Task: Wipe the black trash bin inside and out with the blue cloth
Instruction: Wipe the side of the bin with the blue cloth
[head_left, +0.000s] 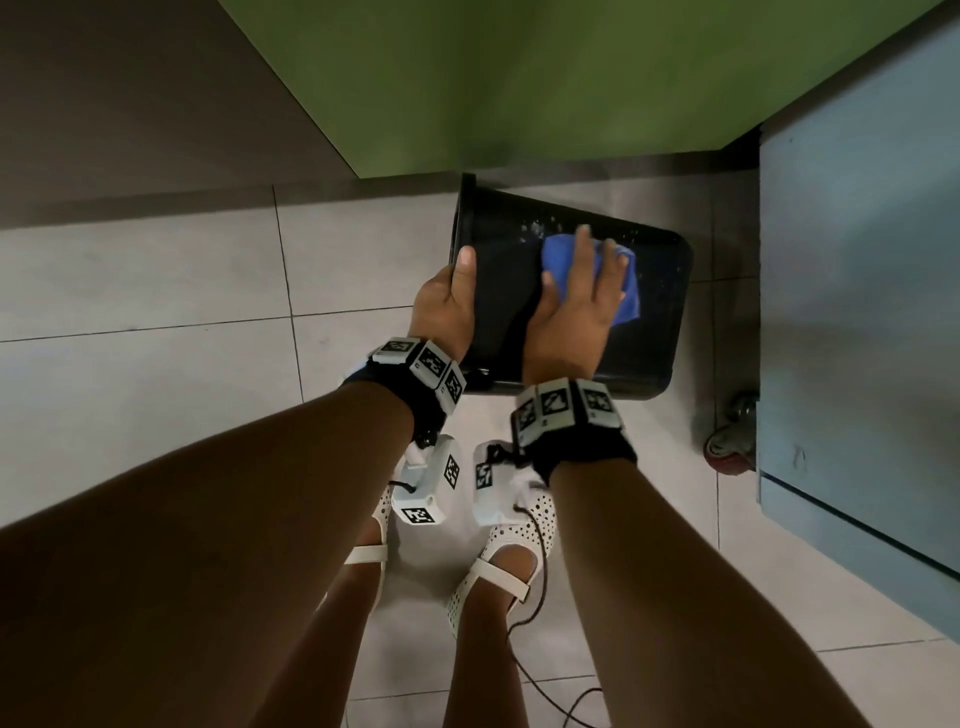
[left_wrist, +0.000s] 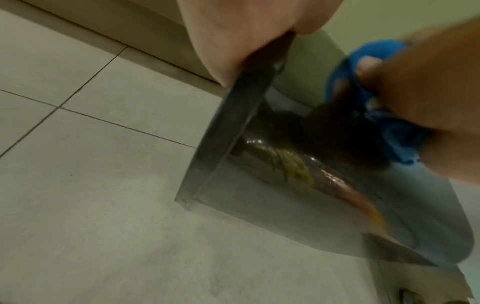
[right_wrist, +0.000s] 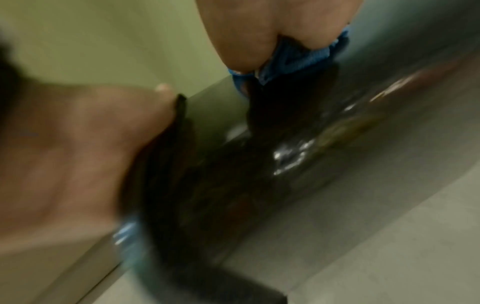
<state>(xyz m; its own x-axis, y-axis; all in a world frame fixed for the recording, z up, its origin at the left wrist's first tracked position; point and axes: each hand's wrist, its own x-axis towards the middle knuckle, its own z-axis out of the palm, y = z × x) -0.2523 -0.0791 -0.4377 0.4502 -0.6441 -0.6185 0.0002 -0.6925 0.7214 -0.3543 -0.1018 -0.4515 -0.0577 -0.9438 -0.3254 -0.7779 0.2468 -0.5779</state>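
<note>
Currently mid-wipe on the outside of the black trash bin (head_left: 649, 332), tipped on its side on the tiled floor (head_left: 156, 291) with the mouth towards the left hand (head_left: 449, 306) and the base out past the right hand (head_left: 574, 306). Left hand gripping the rim, thumb laid over the top wall and fingers presumably hooked inside, though hidden in all three views. Right hand spread nearly flat, fingers straight, pressing the blue cloth (head_left: 623, 296) against the upturned side wall; cloth bunched under the palm, edges showing beyond the fingertips and off the little-finger side.

Progress, judged from surfaces only:
- Pale specks (head_left: 540, 228) on the wall just ahead of the right fingertips, so that patch looks unwiped.
- Wet glints and a yellowish smear (left_wrist: 298, 170) lower on the side wall in the left wrist view; hard to say through the blur whether dirt or a reflection.
- Underside against the floor, far side and base out of sight, likely untouched.
- Interior not visible at all; no telling whether wiped.

Probably early to middle of the job: one outer face in hand, remaining faces and inside to come. Blue cabinet (head_left: 857, 291) on castors close beyond the right hand, limiting room to roll the bin that way.
</note>
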